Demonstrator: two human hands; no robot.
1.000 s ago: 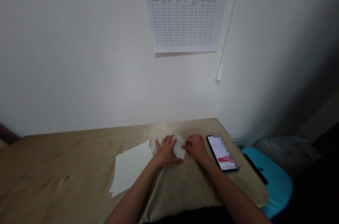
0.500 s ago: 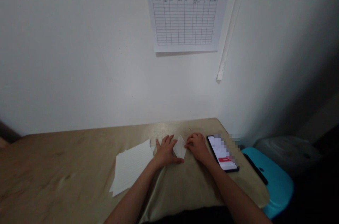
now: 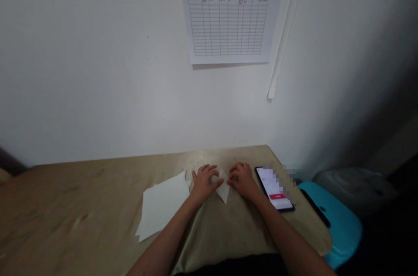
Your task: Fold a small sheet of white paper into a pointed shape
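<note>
A small white folded paper [image 3: 224, 190], kite-like in outline with a pointed lower tip, lies on the brown-covered table between my hands. My left hand [image 3: 205, 183] is at its left side, the thumb on the paper and the index finger curled near its upper left edge. From the other side, my right hand [image 3: 243, 178] pinches the paper's right edge with thumb and fingertips, the other fingers bent. Left of my left hand, partly behind my forearm, is a stack of lined white sheets [image 3: 163, 206].
A phone [image 3: 275, 190] with a lit screen lies to the right of my right hand. Past the table's [image 3: 98, 206] right edge stands a turquoise stool [image 3: 339, 219]. On the white wall behind hangs a printed table sheet [image 3: 230, 23].
My left thumb has moved up from the paper's lower edge onto its middle, uncovering the lower tip. The paper has turned slightly. My right hand has barely shifted.
</note>
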